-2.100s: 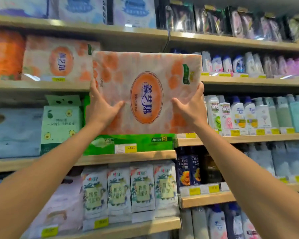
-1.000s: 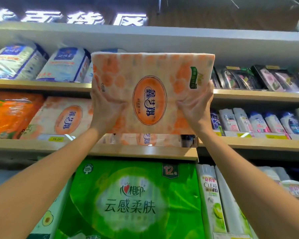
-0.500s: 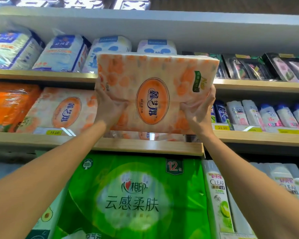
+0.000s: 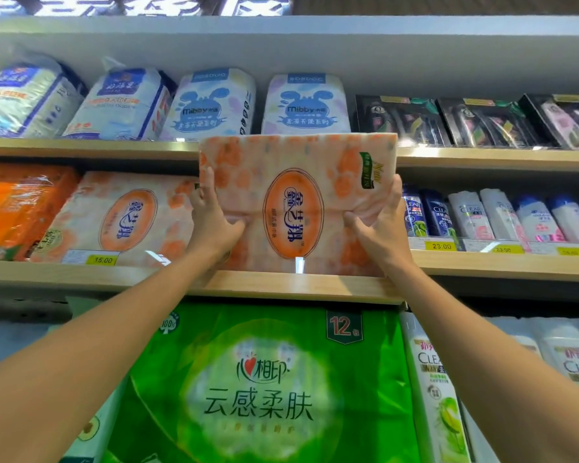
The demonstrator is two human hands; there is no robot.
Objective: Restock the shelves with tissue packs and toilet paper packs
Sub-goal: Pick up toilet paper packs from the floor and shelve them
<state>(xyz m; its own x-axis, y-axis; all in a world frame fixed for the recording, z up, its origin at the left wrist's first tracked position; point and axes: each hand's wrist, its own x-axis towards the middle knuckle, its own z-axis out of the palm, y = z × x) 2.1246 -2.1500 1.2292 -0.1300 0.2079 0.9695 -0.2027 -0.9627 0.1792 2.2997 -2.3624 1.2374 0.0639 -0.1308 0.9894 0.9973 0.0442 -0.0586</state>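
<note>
The orange tissue pack (image 4: 295, 202) has come down. A second ago it was held up clear of the middle shelf (image 4: 298, 287), level with the top row. Now its lower edge meets the front edge of that shelf, at the right end of the tissue section. It stands upright with the oval label facing out. It sits just beside a matching pack (image 4: 124, 215) on its left and near the shampoo bottles (image 4: 502, 215) on its right. Its top still overlaps the front edge of the shelf above, where the white packs (image 4: 211, 105) lie.

The left hand (image 4: 211, 222) still grips the pack's left side, thumb flat on the front and fingers curled round the edge. The right hand (image 4: 378, 225) does the same on the right side, thumb pressing into the wrapper and fingers running up the edge. Neither grip has let go.

From here I cannot tell whether the pack's weight already rests on the shelf, or on something lying behind the front edge. A half second ago another orange pack showed low in that gap.

This looks like the last part of placing this pack. It probably needs pushing back until it clears the front edge and lines up with its neighbour. The fit under the shelf above looks tight, so the soft top may snag. The green pack (image 4: 258, 379) on the shelf below is untouched.
</note>
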